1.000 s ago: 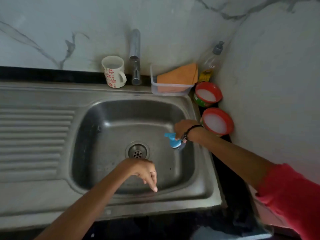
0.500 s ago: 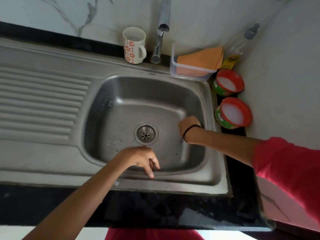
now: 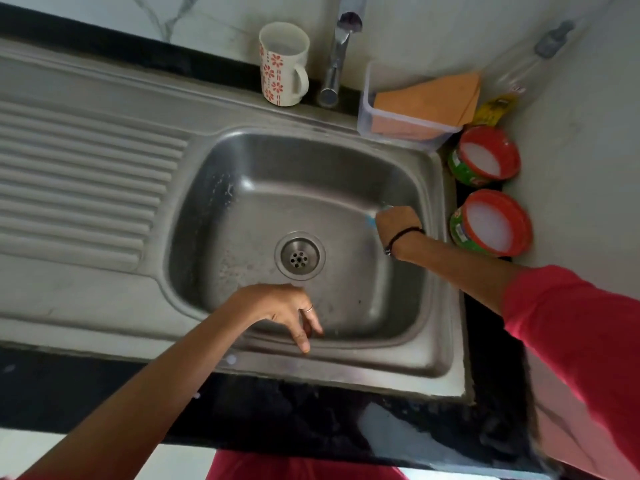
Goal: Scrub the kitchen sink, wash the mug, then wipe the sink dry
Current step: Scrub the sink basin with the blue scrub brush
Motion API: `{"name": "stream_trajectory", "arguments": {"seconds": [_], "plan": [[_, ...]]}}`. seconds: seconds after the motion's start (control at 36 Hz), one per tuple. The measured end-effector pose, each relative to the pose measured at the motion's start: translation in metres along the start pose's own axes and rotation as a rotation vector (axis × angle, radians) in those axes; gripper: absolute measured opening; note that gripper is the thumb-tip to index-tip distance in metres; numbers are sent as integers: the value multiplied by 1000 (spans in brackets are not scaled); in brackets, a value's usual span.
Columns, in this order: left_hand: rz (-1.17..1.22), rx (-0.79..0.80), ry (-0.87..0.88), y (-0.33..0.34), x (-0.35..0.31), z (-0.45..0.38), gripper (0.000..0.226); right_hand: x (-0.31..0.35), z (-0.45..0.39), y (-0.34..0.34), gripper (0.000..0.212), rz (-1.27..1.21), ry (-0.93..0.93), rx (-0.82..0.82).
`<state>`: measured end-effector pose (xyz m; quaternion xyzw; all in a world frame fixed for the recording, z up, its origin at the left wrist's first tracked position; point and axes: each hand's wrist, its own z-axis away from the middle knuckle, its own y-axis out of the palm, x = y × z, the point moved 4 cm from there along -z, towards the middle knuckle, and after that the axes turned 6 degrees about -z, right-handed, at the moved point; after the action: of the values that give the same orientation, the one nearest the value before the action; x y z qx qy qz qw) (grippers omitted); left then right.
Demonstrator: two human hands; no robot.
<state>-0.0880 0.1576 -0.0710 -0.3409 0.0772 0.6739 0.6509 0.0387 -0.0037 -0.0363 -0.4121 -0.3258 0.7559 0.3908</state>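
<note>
While my right hand (image 3: 398,225) is down against the right wall of the sink (image 3: 242,358), at about three o'clock from the drain (image 3: 300,256), its fingers are curled around something blue (image 3: 371,220); only a blurred sliver shows past the knuckles, so I cannot tell what it is. A dark band circles that wrist. My left hand (image 3: 282,310) hangs over the front wall of the basin, at six o'clock from the drain, fingers loose and pointing down, holding nothing; whether a fingertip touches the steel I cannot tell.

From the drain, the mug (image 3: 282,64), white with red flowers, stands upright at twelve o'clock on the back ledge, just left of the tap (image 3: 337,57). At one o'clock a clear tub (image 3: 398,123) holds a folded orange cloth (image 3: 429,98). Two red-rimmed round pots (image 3: 485,155) (image 3: 491,223) with white contents sit at two and three o'clock on the dark counter (image 3: 485,341), and a clear bottle (image 3: 519,74) leans in the corner behind them.

Ridges of the draining board (image 3: 76,188) run off at nine o'clock. White marbled wall (image 3: 415,29) rises behind and to the right.
</note>
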Motion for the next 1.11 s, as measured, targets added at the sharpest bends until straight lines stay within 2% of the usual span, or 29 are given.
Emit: {"name": "stream_trajectory", "arguments": {"seconds": [0.11, 0.31, 0.53, 0.61, 0.72, 0.81, 0.86, 1.0, 1.06, 1.11], "plan": [[1, 23, -19, 0, -1, -2, 50, 15, 2, 32, 32, -68, -49, 136], [-13, 80, -47, -3, -4, -7, 53, 14, -1, 53, 31, -252, 78, 120], [-72, 159, -74, -8, -11, -11, 55, 43, 49, 68, 36, -76, -169, 419], [-114, 184, -98, -9, -13, -13, 59, 43, 34, 53, 36, 39, -176, 370], [-163, 226, -128, -10, -16, -16, 64, 23, -16, 18, 34, 88, -35, 115], [-193, 262, -145, -10, -17, -20, 67, 1, -29, 2, 34, 90, 46, 10], [-214, 282, -150, -11, -19, -22, 69, 6, -10, 10, 32, 93, 11, 48], [-280, 302, -171, -13, -21, -24, 72, 52, 82, 43, 36, 158, -284, 345], [-290, 310, -171, -13, -21, -24, 72, 55, 90, 35, 36, 224, -343, 373], [-280, 317, -175, -13, -21, -25, 72, 45, 69, 22, 35, 258, -301, 355]]}}
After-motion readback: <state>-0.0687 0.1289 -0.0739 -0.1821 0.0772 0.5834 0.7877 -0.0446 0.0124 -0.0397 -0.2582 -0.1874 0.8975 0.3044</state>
